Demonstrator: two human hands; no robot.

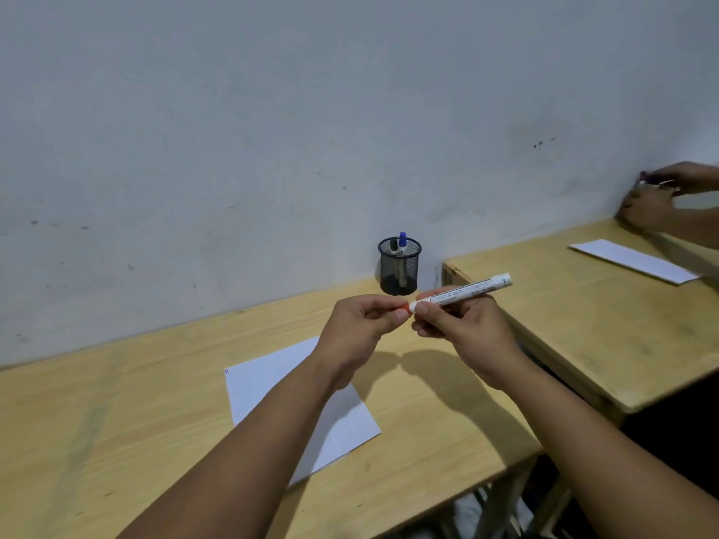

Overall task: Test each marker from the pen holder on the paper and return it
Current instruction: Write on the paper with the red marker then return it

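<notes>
A white marker point(467, 291) with a red cap is held level in the air above the wooden desk point(116, 414). My right hand point(463, 328) grips its barrel. My left hand point(362, 324) pinches the red cap point(405, 307) at the marker's left end. The cap sits on the marker or right against it. Below my arms a white sheet of paper point(268, 379) lies on the desk, partly hidden by my left forearm. A black mesh pen holder point(399, 272) stands at the wall behind my hands, with a blue-capped marker point(402, 243) and a black-capped one point(393, 246) inside.
A second wooden desk point(583, 317) adjoins on the right, carrying another white sheet point(634, 260). Another person's hands point(661, 196) work over it at the far right edge. A grey wall runs directly behind both desks. A gap opens between the desks at the front right.
</notes>
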